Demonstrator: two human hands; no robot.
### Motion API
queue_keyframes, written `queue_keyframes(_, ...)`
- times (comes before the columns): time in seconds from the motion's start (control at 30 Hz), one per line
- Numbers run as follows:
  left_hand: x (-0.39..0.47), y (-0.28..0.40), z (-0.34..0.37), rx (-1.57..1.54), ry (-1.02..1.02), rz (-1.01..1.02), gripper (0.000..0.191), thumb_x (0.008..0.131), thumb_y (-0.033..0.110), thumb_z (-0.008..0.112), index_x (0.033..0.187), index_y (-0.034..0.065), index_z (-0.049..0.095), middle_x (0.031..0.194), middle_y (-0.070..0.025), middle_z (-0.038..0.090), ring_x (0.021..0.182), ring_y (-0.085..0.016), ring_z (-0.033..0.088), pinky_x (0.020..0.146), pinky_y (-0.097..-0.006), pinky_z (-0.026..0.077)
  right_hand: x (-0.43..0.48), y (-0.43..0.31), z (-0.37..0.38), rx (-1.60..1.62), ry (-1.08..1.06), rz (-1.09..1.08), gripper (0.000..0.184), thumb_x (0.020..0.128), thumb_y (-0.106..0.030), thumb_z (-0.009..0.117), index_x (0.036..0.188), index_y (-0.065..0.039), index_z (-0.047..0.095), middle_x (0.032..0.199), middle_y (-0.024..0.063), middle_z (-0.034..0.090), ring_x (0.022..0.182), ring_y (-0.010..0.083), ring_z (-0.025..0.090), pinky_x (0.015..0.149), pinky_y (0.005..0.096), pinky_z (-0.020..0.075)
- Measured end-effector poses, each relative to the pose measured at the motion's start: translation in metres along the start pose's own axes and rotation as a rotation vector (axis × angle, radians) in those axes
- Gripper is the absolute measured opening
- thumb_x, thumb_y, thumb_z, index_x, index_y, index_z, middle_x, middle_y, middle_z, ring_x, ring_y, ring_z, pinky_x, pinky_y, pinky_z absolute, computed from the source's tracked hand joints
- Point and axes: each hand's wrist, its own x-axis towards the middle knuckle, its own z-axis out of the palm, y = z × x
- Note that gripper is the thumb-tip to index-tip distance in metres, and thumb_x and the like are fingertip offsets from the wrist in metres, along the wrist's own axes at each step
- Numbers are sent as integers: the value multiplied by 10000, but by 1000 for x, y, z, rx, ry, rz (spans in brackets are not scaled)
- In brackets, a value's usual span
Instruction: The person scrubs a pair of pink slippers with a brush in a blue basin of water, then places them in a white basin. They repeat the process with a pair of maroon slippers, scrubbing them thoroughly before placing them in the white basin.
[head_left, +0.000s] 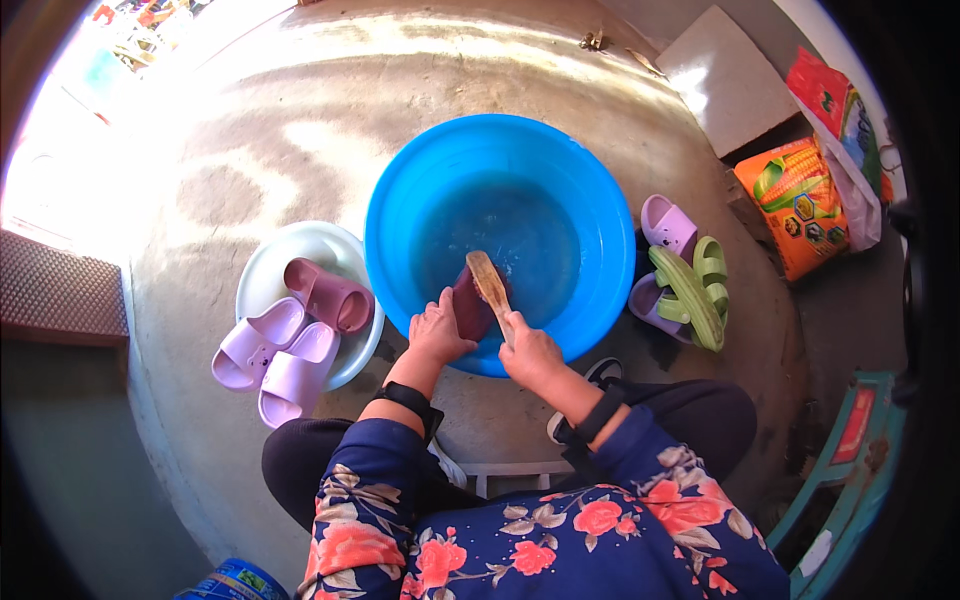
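Observation:
Before me stands a blue plastic basin with murky water in its bottom. My left hand grips a dark maroon slide sandal at the near inner side of the basin. In my right hand is the handle of a wooden scrubbing brush, whose head lies against the sandal. The bristles are mostly hidden beneath the wood. A matching maroon slide sandal rests in a pale, shallow basin on the left, with a pair of lilac slide sandals leaning over its near rim.
Right of the blue basin, green sandals lie over lilac sandals on the concrete floor. Farther right are an orange bag with corn pictures, a red plastic bag and a teal metal frame. A ridged ledge borders the left.

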Motion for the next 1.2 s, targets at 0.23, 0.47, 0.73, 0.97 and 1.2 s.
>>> queue_keyframes(0.23, -2, 1, -3, 7, 4, 24, 1005, 480, 328, 773, 1286, 97, 220, 1081, -174, 493, 985, -295, 509, 841, -359, 378, 76, 32, 3, 34, -32, 241, 420, 702, -132, 462, 1119, -137, 410, 1004, 219, 543, 948, 374, 512, 799, 436, 410)
queue_keyframes(0.47, -2, 5, -6, -26, -41, -25, 978, 484, 308, 764, 1279, 99, 234, 1117, -167, 484, 1047, -290, 471, 886, -360, 348, 23, 32, 4, 143, 58, 96, 460, 671, -175, 516, 1112, -93, 417, 957, 249, 548, 904, 394, 523, 773, 422, 427)
queue_keyframes(0.73, -3, 1, -6, -41, -17, -16, 958, 485, 328, 759, 1260, 81, 252, 1079, -177, 500, 1007, -302, 493, 847, -368, 376, -52, -18, -13, 14, -54, -5, 465, 705, -174, 519, 1141, -123, 366, 829, 243, 571, 770, 411, 551, 696, 488, 434)
queue_keyframes(0.97, 0, -2, 0, -45, -17, -6, 978, 483, 328, 763, 1273, 76, 244, 1057, -175, 507, 993, -305, 495, 849, -375, 371, 34, -2, 12, -36, 80, 40, 407, 706, -148, 497, 1098, -159, 388, 856, 238, 571, 816, 408, 543, 717, 483, 431)
queue_keyframes(1.2, -1, -1, -3, -58, -39, 12, 961, 506, 317, 754, 1284, 98, 233, 1067, -169, 501, 1009, -294, 485, 854, -390, 357, 88, 25, 6, -229, -36, 195, 420, 739, -161, 468, 1143, -199, 364, 976, 194, 560, 918, 356, 536, 762, 433, 431)
